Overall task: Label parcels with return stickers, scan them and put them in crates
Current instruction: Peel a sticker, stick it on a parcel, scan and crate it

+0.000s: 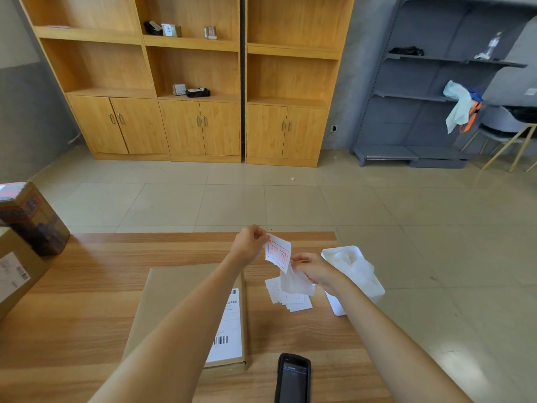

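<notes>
A flat brown parcel (174,303) with a white shipping label (228,335) lies on the wooden table (87,286) in front of me. Above its far right corner my left hand (249,242) pinches the top edge of a white return sticker (278,253) with red print. My right hand (315,271) grips the white backing paper (295,282) hanging below the sticker, partly peeled away. A loose pile of more stickers (286,298) lies on the table under my hands. A black handheld scanner (293,379) lies screen up at the near edge.
A white plastic bin (357,274) lined with a bag stands at the table's right edge. Two cardboard boxes (26,228) sit at the left edge. Beyond the table are tiled floor, wooden cabinets (186,82) and grey metal shelving (436,97).
</notes>
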`<state>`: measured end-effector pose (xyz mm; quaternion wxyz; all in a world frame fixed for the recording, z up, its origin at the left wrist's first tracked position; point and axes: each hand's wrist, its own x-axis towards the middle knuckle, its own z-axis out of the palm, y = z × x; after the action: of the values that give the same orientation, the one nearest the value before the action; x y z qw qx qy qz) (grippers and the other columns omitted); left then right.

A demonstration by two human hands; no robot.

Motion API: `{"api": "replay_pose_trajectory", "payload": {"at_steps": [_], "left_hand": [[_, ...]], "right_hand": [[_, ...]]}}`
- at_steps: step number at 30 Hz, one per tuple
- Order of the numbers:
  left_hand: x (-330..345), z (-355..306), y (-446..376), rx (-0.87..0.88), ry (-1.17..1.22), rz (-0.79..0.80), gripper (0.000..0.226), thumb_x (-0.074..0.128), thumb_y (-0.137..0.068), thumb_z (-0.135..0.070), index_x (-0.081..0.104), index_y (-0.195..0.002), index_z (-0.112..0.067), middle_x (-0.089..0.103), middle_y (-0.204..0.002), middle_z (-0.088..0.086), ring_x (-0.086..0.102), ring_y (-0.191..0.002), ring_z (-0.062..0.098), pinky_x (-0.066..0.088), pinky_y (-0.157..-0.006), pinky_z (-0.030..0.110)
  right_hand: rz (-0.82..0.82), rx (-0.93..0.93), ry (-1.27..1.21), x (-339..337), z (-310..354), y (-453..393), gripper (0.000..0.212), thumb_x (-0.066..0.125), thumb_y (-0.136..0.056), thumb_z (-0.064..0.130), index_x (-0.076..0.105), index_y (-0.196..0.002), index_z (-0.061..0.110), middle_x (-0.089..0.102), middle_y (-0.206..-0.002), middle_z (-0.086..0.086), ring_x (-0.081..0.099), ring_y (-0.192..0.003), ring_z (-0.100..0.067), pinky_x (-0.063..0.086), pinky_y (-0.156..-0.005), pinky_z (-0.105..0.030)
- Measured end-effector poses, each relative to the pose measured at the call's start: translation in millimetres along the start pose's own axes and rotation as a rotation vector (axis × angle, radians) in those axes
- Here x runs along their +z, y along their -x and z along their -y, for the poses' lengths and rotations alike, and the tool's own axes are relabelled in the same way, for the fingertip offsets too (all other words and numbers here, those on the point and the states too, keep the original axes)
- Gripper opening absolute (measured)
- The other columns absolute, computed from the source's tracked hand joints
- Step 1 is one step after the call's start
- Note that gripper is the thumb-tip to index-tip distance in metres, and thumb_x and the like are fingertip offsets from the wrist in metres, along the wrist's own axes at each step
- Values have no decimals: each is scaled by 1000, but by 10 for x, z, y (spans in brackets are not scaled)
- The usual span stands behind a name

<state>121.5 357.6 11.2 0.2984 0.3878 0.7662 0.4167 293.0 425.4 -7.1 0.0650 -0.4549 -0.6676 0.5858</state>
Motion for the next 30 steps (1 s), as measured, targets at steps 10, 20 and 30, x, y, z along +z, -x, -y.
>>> {"api": "replay_pose_trajectory", "payload": {"at_steps": [10, 20, 30], "left_hand": [[-25, -11, -5, 7, 71, -45, 6, 54, -95, -14, 58, -94, -10, 61, -92, 5, 55, -84, 22, 41, -72, 29], [-36, -15, 6, 41, 80, -84, 12, 55, -94, -13, 62, -100, -5, 58, -84, 0, 53, -81, 19, 40, -67, 27], [-28, 0, -13, 6, 160, -121, 14, 55, -95, -14, 62, -102, -4, 58, -80, 0, 52, -80, 18, 41, -71, 29]], "right_hand": [[3, 20, 61, 36, 51, 37, 22, 52, -96, 18, 62, -116, 17, 58, -92, 6, 50, -76, -5, 37, -65, -18], [14, 18, 71, 37, 72, 95, 10, 56, -96, 19, 60, -105, 18, 54, -90, 4, 46, -67, -4, 34, -54, -13], [21, 35, 89, 34, 95, 129, 9, 57, -95, 19, 59, -104, 19, 53, -86, 7, 44, -66, -5, 30, -57, -17]]}}
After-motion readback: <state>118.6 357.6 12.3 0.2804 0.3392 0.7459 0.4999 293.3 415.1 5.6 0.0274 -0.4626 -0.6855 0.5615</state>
